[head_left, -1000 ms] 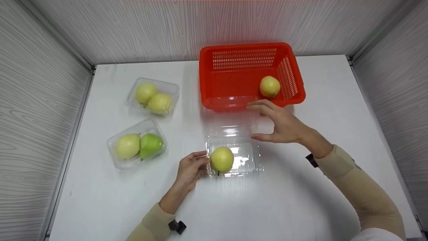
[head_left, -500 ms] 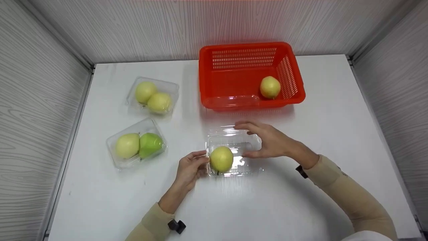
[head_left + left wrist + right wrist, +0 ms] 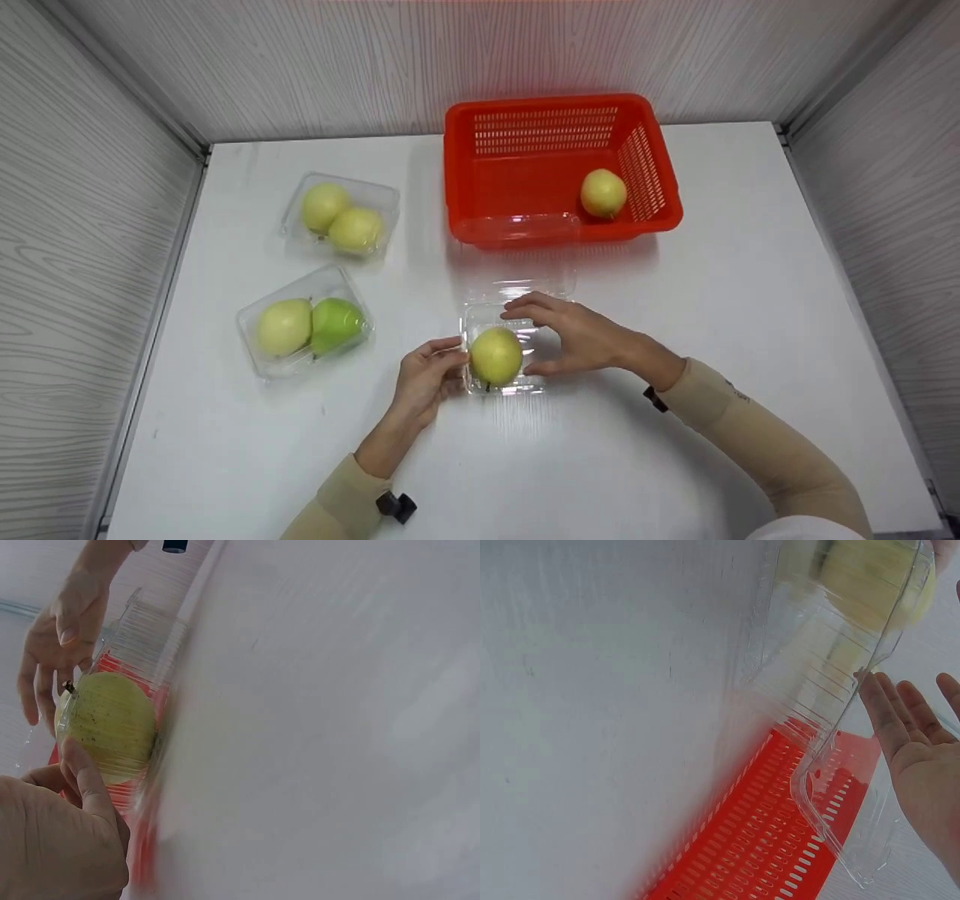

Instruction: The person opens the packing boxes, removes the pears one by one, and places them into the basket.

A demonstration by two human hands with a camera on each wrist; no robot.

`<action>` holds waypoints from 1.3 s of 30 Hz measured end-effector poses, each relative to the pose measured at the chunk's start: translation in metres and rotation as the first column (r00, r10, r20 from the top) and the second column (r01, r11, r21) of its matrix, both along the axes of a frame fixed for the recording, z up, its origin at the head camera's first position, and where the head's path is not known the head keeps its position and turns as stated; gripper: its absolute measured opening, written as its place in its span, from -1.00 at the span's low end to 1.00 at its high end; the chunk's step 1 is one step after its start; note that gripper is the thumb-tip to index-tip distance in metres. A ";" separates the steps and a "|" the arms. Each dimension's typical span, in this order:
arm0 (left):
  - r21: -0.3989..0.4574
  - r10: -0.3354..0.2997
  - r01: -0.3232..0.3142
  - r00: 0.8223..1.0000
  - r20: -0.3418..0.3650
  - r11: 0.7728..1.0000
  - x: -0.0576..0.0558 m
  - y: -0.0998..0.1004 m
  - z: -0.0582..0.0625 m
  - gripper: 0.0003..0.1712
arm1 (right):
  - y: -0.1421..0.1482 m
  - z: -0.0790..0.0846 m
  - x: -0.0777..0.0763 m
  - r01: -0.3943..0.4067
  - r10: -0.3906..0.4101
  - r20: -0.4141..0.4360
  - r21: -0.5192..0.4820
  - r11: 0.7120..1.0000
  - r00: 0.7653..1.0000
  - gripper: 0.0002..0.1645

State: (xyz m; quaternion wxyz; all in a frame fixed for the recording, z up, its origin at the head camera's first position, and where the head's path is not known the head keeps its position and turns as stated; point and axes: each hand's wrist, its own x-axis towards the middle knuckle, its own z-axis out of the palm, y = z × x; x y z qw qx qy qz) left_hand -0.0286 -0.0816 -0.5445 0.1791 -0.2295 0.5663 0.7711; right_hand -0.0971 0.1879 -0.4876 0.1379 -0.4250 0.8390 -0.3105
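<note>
A clear plastic clamshell box (image 3: pixel 534 389) lies with its lid (image 3: pixel 517 289) folded back toward the basket. Inside its left part sits one yellow pear (image 3: pixel 496 356), stem toward the person. My left hand (image 3: pixel 427 381) pinches the box's left wall, thumb on the outside in the left wrist view. Over the box's right part hovers my right hand (image 3: pixel 581 336), fingers spread and thumb apart, beside the pear with a gap to it. In the right wrist view the right hand (image 3: pixel 922 772) holds nothing, its fingertips close to the box rim.
A red basket (image 3: pixel 555 234) with one yellow pear (image 3: pixel 603 193) stands behind the box, the lid overlapping its front. At left are two closed clear boxes: the far one (image 3: pixel 379 193) with two yellow pears, the nearer one (image 3: pixel 322 281) with a yellow and a green pear.
My right hand has moved from near the basket's front rim down and left, over the open box beside the pear. The left hand stays at the box's left wall.
</note>
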 end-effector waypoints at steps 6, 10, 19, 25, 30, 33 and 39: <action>0.004 0.007 -0.007 1.000 0.000 1.000 0.000 0.000 0.001 -0.63 | -0.010 -0.006 0.002 -0.006 0.006 0.023 0.022 1.000 1.000 -0.10; 0.001 -0.012 0.012 1.000 -0.008 1.000 0.001 0.000 0.001 -0.62 | -0.017 -0.012 0.003 -0.031 0.030 0.016 0.025 0.999 0.999 -0.14; 0.002 -0.017 0.017 1.000 -0.007 1.000 0.001 0.001 0.000 -0.62 | -0.024 -0.020 0.003 -0.059 0.058 0.029 0.035 0.998 0.998 -0.15; 0.017 0.000 0.000 1.000 -0.003 1.000 0.000 0.001 0.001 -0.63 | -0.028 -0.021 0.001 -0.062 0.061 0.028 0.048 0.997 0.998 -0.16; 0.007 -0.002 0.002 1.000 -0.002 1.000 0.000 0.002 0.000 -0.62 | -0.031 -0.024 0.001 -0.075 0.074 0.030 0.034 0.997 0.997 -0.21; 0.007 0.000 0.000 1.000 -0.004 1.000 0.001 0.001 0.000 -0.62 | -0.032 -0.026 0.001 -0.084 0.083 0.039 0.031 0.996 0.996 -0.25; 0.031 -0.002 0.002 1.000 -0.018 1.000 0.001 0.001 0.000 -0.63 | -0.035 -0.024 0.002 -0.087 0.084 0.040 0.062 0.994 0.996 -0.28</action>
